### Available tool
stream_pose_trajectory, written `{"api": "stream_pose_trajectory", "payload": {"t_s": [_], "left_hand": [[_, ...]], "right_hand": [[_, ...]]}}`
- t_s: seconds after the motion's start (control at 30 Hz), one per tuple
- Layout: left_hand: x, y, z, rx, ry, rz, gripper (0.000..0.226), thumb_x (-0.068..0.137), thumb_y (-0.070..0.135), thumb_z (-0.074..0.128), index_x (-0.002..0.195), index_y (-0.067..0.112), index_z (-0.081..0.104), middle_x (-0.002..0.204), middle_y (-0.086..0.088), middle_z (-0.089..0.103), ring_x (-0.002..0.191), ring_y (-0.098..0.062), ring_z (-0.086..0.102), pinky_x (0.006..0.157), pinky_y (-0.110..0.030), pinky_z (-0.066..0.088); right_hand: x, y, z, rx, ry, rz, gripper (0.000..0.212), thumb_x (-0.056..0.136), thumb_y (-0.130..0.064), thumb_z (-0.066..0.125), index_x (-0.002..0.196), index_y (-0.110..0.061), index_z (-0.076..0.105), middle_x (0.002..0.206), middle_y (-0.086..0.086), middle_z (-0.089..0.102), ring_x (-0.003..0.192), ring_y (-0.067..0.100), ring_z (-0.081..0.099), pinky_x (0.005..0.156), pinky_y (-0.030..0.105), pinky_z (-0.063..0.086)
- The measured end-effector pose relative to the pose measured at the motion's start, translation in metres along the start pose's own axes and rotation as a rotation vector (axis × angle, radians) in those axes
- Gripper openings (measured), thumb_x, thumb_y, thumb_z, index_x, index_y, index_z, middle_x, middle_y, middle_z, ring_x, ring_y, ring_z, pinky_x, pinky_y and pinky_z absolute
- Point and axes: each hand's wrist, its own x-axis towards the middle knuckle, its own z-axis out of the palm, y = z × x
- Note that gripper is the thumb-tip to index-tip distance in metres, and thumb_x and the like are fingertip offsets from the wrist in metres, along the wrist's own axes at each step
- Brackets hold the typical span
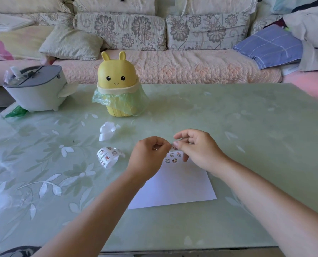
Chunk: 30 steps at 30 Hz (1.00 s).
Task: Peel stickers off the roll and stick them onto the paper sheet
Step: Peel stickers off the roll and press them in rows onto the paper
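One sticker [173, 147]: a small piece pinched between both hands, just above the far edge of the sheet. It is probably being split from its backing, though it is too small to tell which hand has which layer.
left hand [148, 154]: fingers curled, thumb and forefinger nipping one end of the piece and held up off the paper so it can be pulled apart.
right hand [197, 149]: thumb and forefinger nip the other end; the other fingers are loosely spread, out of the way.
sheet [176, 186]: flat on the table [228, 117], under the hands and nearer than them, so a peeled sticker needs only a short drop; most of it is bare.
stuck stickers [173, 158]: a small cluster under the fingers of both hands, at the far edge.
roll [108, 156]: near, left of the left hand, loosely uncurled, within easy reach.
scraps [107, 130]: white backing beyond the roll, set aside off the sheet.
bin [117, 84]: well beyond the hands.
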Motion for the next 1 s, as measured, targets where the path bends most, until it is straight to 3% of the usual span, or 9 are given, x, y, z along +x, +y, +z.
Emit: {"api": "stream_pose_trajectory", "payload": {"t_s": [0.2,0.33,0.47,0.63,0.77,0.83,1.0], "left_hand": [[0.004,0.0,0.007,-0.12,0.062,-0.08,0.014,0.086,0.033,0.063,0.076,0.028,0.071,0.072,0.01,0.067,0.065,-0.008,0.057,0.065,-0.029,0.046],[0.002,0.005,0.007,-0.312,0.032,-0.16,0.013,0.091,0.03,0.063,0.084,0.023,0.071,0.077,0.011,0.069,0.068,-0.008,0.061,0.068,-0.024,0.044],[0.001,0.004,0.007,-0.379,0.017,-0.186,0.012,0.092,0.03,0.064,0.084,0.023,0.07,0.085,0.008,0.072,0.072,-0.01,0.063,0.07,-0.026,0.043],[0.002,0.002,0.007,-0.429,-0.017,-0.212,0.009,0.092,0.03,0.066,0.087,0.023,0.07,0.088,0.007,0.073,0.073,-0.01,0.063,0.067,-0.024,0.041],[0.001,0.002,0.008,-0.43,-0.046,-0.215,0.01,0.092,0.029,0.065,0.088,0.022,0.07,0.088,0.008,0.073,0.074,-0.009,0.064,0.06,-0.015,0.042],[0.001,0.0,0.008,-0.362,-0.03,-0.185,0.009,0.092,0.029,0.065,0.09,0.023,0.072,0.088,0.009,0.073,0.076,-0.007,0.065,0.061,-0.013,0.045],[0.007,-0.013,0.003,0.215,0.03,0.058,0.021,0.092,0.031,0.061,0.11,0.031,0.07,0.097,0.019,0.068,0.091,0.001,0.062,0.082,-0.022,0.049]], "right_hand": [[0.005,0.004,0.004,0.002,-0.002,0.104,0.017,0.09,-0.029,0.071,0.104,-0.019,0.068,0.09,0.0,0.071,0.053,0.011,0.061,0.059,0.021,0.048],[0.003,0.001,0.007,0.134,-0.001,0.159,0.01,0.095,-0.02,0.066,0.097,-0.013,0.072,0.087,0.001,0.071,0.056,0.016,0.056,0.044,0.014,0.039],[0.004,-0.001,0.007,0.207,0.004,0.219,0.01,0.096,-0.021,0.064,0.094,-0.015,0.072,0.082,-0.005,0.071,0.052,0.012,0.056,0.046,0.023,0.033],[0.004,-0.002,0.006,0.247,0.017,0.241,0.013,0.097,-0.022,0.062,0.107,-0.016,0.067,0.088,-0.002,0.071,0.053,0.014,0.056,0.045,0.024,0.031],[0.003,-0.001,0.006,0.178,-0.015,0.208,0.013,0.098,-0.022,0.061,0.097,-0.013,0.071,0.082,-0.004,0.07,0.054,0.013,0.056,0.046,0.024,0.034],[0.004,0.0,0.004,0.159,-0.014,0.199,0.014,0.098,-0.021,0.06,0.094,-0.012,0.07,0.08,-0.004,0.069,0.053,0.014,0.056,0.045,0.022,0.034],[0.009,0.007,-0.013,-0.132,-0.007,0.168,0.019,0.098,-0.017,0.055,0.081,-0.012,0.063,0.077,-0.001,0.066,0.052,0.017,0.053,0.042,0.013,0.035]]}}
